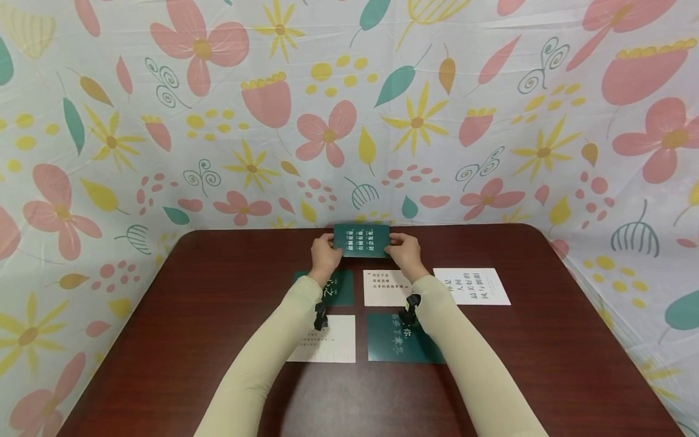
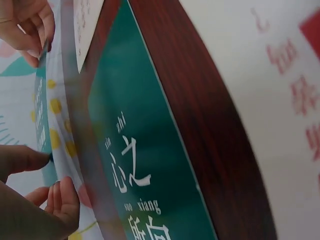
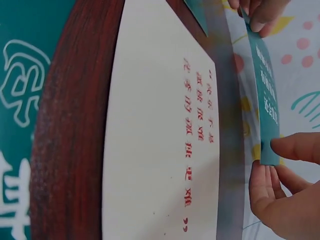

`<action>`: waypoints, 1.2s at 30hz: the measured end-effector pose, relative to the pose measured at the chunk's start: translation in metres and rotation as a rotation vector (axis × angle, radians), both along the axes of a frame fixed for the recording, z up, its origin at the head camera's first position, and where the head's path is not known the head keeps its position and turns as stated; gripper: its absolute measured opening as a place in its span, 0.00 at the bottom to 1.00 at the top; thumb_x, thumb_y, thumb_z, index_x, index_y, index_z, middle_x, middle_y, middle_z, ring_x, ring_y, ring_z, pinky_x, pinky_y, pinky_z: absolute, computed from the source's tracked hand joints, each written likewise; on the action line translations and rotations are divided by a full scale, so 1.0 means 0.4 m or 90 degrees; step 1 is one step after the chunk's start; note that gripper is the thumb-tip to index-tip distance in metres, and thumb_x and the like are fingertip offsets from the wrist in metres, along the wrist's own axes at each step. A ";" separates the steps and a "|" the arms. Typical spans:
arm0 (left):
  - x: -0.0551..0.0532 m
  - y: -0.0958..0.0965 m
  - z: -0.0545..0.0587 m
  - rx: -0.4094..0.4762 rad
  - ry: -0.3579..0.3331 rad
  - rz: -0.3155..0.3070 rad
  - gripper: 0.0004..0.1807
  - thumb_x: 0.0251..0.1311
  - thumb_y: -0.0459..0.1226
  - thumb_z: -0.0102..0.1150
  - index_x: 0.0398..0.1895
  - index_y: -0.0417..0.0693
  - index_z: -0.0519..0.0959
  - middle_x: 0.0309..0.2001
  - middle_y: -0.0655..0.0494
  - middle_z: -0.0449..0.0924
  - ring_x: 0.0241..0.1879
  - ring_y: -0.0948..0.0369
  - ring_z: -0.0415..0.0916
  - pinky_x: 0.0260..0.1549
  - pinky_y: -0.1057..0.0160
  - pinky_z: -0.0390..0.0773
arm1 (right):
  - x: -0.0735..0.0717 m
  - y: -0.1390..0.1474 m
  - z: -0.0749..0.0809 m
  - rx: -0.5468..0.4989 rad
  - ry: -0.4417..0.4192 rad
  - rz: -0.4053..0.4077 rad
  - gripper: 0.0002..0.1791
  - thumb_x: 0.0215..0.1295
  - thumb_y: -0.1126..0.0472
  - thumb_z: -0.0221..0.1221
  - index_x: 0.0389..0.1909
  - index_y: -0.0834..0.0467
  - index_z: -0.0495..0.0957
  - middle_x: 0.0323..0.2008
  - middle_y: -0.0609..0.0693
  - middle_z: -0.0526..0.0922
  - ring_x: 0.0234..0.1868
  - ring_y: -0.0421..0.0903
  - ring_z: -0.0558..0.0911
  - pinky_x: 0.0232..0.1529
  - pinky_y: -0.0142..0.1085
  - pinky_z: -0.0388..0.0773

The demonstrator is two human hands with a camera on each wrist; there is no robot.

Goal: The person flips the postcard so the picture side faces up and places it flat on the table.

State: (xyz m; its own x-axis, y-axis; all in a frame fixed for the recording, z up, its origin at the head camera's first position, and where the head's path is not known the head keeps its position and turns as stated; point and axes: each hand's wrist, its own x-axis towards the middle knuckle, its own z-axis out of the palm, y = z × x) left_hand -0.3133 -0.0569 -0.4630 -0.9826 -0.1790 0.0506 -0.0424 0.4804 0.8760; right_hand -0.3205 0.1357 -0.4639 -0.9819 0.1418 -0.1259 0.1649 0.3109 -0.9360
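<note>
A dark green card with white lettering [image 1: 361, 241] is held up at the far edge of the table. My left hand [image 1: 326, 254] pinches its left side, and my right hand [image 1: 405, 251] pinches its right side. In the right wrist view the held card [image 3: 267, 100] stands tilted up between the thumb and fingers of the right hand [image 3: 290, 185]. The left wrist view shows the left hand [image 2: 40, 200] gripping the other end. Nearest below the hands lie a green card [image 1: 341, 288] and a white card with red lettering [image 1: 384, 291].
Also on the brown table [image 1: 164, 340] are a white card [image 1: 486, 286] at right, partly under the right sleeve, another white card [image 1: 335, 340] and a green card [image 1: 384, 340] in the nearer row. A flower-patterned cloth [image 1: 349, 91] hangs behind the table.
</note>
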 end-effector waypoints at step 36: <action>-0.021 0.002 -0.018 -0.215 -0.128 -0.069 0.29 0.57 0.34 0.64 0.62 0.30 0.70 0.58 0.33 0.66 0.55 0.43 0.69 0.51 0.50 0.75 | -0.015 -0.022 -0.034 0.193 -0.027 0.081 0.30 0.60 0.69 0.60 0.63 0.71 0.66 0.58 0.67 0.73 0.59 0.59 0.72 0.54 0.49 0.75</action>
